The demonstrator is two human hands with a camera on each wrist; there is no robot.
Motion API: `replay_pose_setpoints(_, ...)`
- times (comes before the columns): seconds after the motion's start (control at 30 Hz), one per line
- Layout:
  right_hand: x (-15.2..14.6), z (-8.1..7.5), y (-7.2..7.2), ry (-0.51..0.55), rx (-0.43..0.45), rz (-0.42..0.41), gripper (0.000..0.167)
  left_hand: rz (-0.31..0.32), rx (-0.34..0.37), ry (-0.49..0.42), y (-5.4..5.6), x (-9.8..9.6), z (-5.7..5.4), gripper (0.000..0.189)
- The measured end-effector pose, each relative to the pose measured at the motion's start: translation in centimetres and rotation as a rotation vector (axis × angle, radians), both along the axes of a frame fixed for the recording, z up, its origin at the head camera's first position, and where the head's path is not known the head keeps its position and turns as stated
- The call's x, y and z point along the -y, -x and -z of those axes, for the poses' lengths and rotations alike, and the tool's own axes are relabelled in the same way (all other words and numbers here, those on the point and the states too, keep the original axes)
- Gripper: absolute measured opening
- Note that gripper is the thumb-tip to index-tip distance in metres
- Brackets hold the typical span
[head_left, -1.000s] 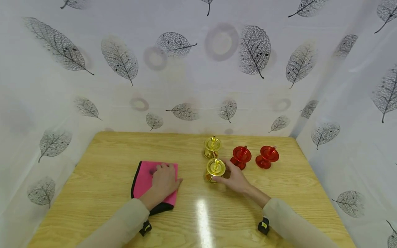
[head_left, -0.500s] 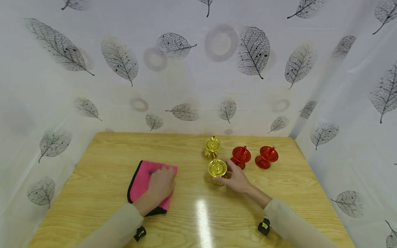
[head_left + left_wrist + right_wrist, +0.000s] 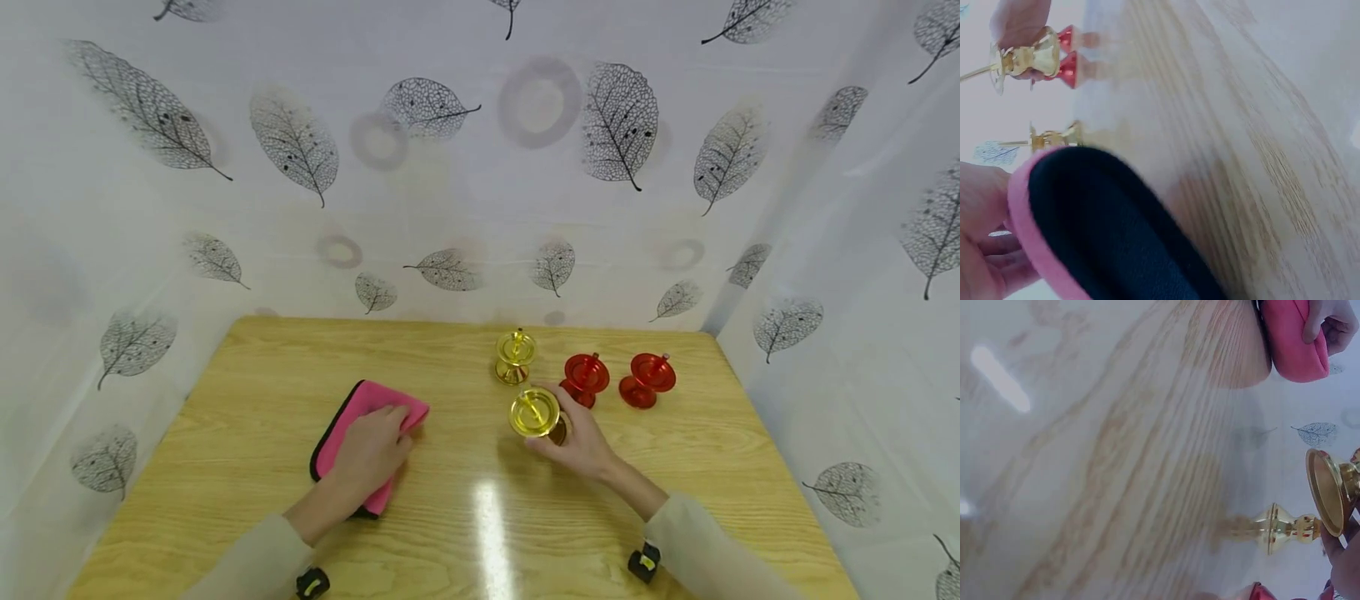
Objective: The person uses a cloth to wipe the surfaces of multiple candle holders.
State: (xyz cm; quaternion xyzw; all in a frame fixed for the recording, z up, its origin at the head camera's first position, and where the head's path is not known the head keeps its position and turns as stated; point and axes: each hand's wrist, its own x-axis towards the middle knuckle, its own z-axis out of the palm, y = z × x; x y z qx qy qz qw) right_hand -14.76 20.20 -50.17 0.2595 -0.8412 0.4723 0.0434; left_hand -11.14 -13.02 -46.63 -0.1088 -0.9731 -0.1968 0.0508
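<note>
My left hand pinches a folded pink cloth with black edging. Its near edge is raised, and a dark underside faces the left wrist camera. In my right hand is a shiny gold candle holder, gripped around the stem, with a round dish and a spike on top. It is tilted, and its base shows off the table in the right wrist view. Behind it stands a second gold candle holder, upright. Two red candle holders stand to the right.
All this is on a light wood-grain table. A white curtain printed with dark leaves hangs along the back and both sides. A bright light reflection lies on the table's near middle.
My left hand has gone from lying on the cloth to pinching it, drawing it slightly left and lifting its edge. The right hand has raised the gold candle holder, now tilted and slightly farther right.
</note>
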Motion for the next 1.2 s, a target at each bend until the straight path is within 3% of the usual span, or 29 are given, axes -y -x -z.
replay_pose_setpoints(0.2, 0.1, -1.4, -0.8, -0.026, -0.102, -0.019, 0.081, 0.035, -0.172, -0.073, -0.7, 0.5, -1.2, 0.023)
replay_pose_setpoints(0.47, 0.0, -4.0, -1.4, -0.236, -0.340, 0.029, 0.085, 0.081, -0.248, -0.181, -1.2, 0.7, -2.9, 0.027)
replay_pose_setpoints(0.63, 0.3, -5.7, -1.4, -0.318, -0.511, 0.020, 0.086, 0.162, -0.375, -0.253, -1.2, 0.3, -3.7, 0.030)
replay_pose_setpoints(0.77, 0.6, -7.0, -1.5, -0.371, -0.595, 0.009, 0.088, 0.236, -0.474, -0.307, -1.0, -0.4, -4.2, 0.031)
replay_pose_setpoints(0.9, 1.0, -8.4, -1.9, -0.439, -0.646, 0.006, 0.088, 0.284, -0.495, -0.378, -0.9, -1.2, -4.5, 0.031)
replay_pose_setpoints(1.2, 1.8, -9.8, -2.3, -0.593, -0.743, 0.007, 0.086, 0.367, -0.462, -0.470, -0.9, -2.8, -5.7, 0.029)
